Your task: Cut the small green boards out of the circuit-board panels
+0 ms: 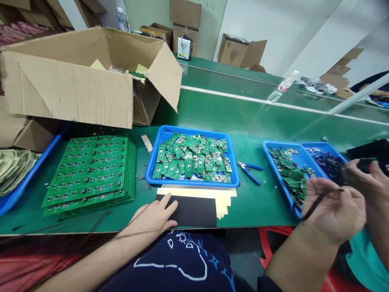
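My left hand [159, 215] lies with its fingers spread on a black rectangular sheet [194, 211] at the table's front edge. Under that sheet, cream paper sheets [224, 200] stick out. Raised at the right, my right hand [334, 211] has its palm up and its fingers curled, pinching a thin dark strip [319, 200]; what the strip is made of I cannot tell. Just beyond the left hand stands a blue tray [235, 172] full of small green circuit boards [194, 156]. Close to my right hand, a divided blue tray [275, 184] carries more boards [288, 172] and small black parts [326, 164].
Stacked green board panels [88, 170] lie left. Blue-handled pliers [251, 170] rest between the trays. A large open carton [69, 89] stands at back left, a plastic bottle [282, 87] at back right. A co-worker's hand [369, 176] holds a dark object at far right.
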